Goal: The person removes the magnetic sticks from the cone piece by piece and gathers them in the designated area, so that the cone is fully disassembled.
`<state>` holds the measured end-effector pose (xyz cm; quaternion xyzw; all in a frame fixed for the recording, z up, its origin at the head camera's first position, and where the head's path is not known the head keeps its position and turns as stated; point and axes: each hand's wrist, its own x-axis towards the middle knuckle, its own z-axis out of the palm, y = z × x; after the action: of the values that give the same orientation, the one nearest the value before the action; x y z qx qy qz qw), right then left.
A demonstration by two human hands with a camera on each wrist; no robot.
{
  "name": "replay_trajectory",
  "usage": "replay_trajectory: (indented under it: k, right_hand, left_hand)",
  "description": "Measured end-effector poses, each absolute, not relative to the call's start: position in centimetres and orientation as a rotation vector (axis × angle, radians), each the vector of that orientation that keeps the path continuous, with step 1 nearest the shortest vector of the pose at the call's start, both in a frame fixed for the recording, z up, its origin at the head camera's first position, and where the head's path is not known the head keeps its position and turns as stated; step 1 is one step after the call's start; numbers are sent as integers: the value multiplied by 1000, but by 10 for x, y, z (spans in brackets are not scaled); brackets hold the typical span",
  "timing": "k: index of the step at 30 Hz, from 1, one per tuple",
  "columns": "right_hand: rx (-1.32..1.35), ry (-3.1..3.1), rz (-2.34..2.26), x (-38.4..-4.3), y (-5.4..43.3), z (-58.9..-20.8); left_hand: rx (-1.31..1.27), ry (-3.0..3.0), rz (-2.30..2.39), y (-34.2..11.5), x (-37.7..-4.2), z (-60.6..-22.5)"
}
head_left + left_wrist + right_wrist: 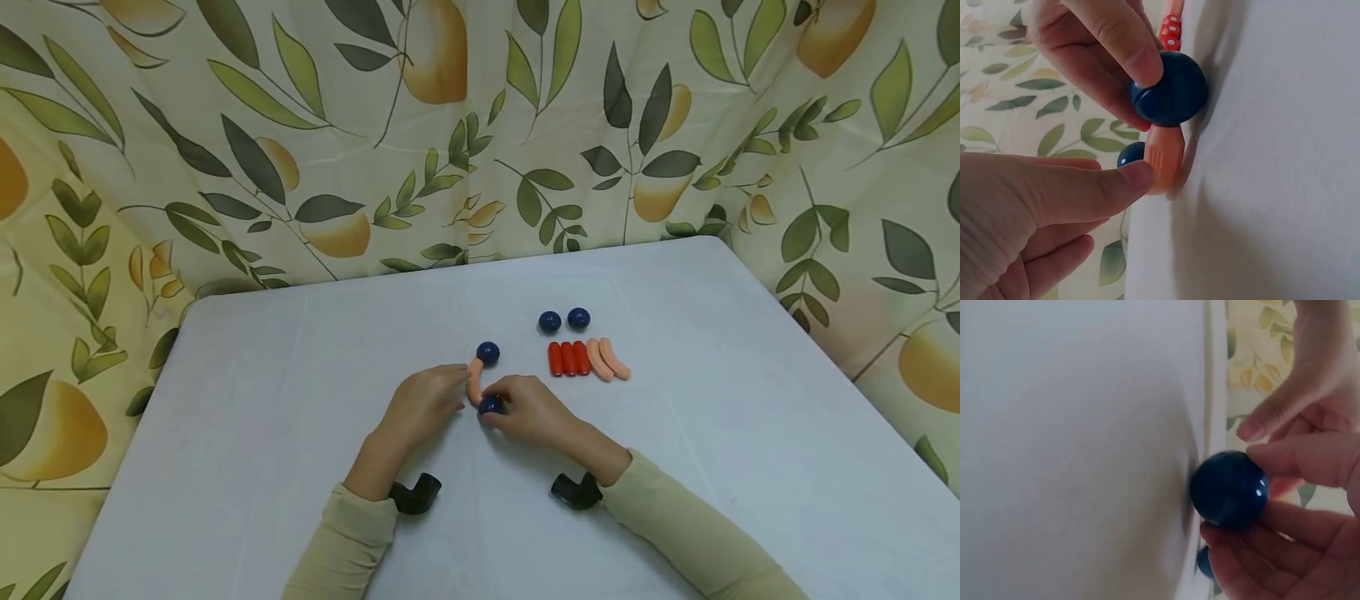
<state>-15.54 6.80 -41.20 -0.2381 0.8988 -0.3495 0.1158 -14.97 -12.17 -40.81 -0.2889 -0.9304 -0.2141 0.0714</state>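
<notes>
My right hand [534, 410] pinches a glossy dark blue ball [1229, 490] between thumb and fingers, against the near end of a curved orange stick [1165, 159]. Beside that stick is my left hand [429, 404], thumb straight and the other fingers loosely bent. In the left wrist view its thumb tip overlaps the stick's edge. A second blue ball [488, 353] sits at the stick's far end, so the stick lies between two balls on the white table [300, 400]. Fingers hide part of the pinched ball in the head view.
Right of the hands lie three short red rods [569, 359] side by side, then two curved orange sticks [608, 360]. Behind them are two more blue balls [564, 320]. Black wrist fittings [417, 495] show near both sleeves. A leaf-patterned curtain [420, 167] hangs behind the table.
</notes>
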Motion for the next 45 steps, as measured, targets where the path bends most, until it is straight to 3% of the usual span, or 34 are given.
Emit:
replay_trajectory:
  k: [16, 26, 45]
  right_hand:
    - [-1139, 2542, -851, -156, 87, -402]
    - [-1150, 2504, -836, -158, 93, -399]
    - [-1037, 2628, -772, -160, 105, -392]
  left_hand:
    - [-998, -2785, -626, -117, -148, -412]
    - [-1123, -2794, -658, -109, -149, -420]
    - [-1118, -2819, -560, -109, -147, -422]
